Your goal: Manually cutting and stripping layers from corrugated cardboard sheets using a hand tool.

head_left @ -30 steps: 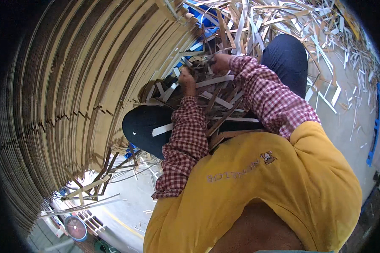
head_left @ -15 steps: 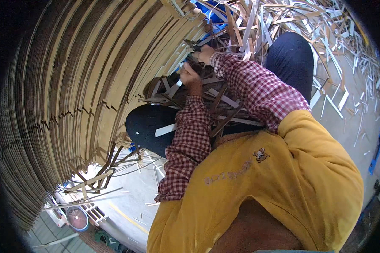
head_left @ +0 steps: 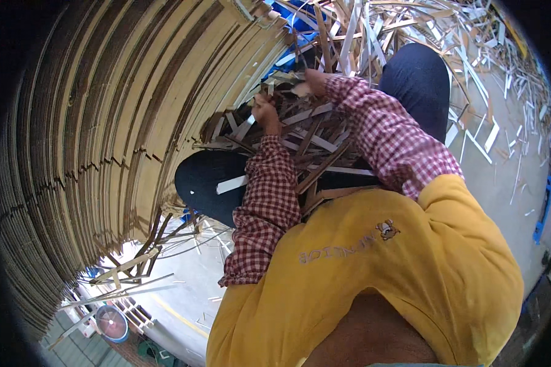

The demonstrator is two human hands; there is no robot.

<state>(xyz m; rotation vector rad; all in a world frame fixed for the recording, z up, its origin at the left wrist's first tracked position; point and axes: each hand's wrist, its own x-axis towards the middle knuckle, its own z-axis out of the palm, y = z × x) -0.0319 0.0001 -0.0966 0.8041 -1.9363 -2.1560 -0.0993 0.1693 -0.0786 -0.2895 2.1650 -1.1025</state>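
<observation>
A tall stack of cardboard sheets (head_left: 128, 116) curves up the left side, its layered edges facing me. My left hand (head_left: 265, 112) is closed close to the stack's lower right edge, with its fingers curled together; what they hold is too small to make out. To its right, my right hand (head_left: 315, 84) is also closed, slightly blurred, and a thin dark piece rises beside its fingers. I cannot tell whether that piece is a tool or a strip. Beneath both hands lie loose cardboard strips (head_left: 315, 113), brown and white, heaped between my knees.
More offcut strips (head_left: 410, 27) pile up at the far side and scatter over the grey floor (head_left: 502, 165) on the right. A pale strip (head_left: 232, 185) rests on my left knee. Broken strips (head_left: 144, 260) jut out below the stack. A round basin (head_left: 112, 322) stands at lower left.
My right hand has moved right, away from my left hand, widening the gap between them. My left hand has shifted slightly left. The dark piece by the right hand now points upward.
</observation>
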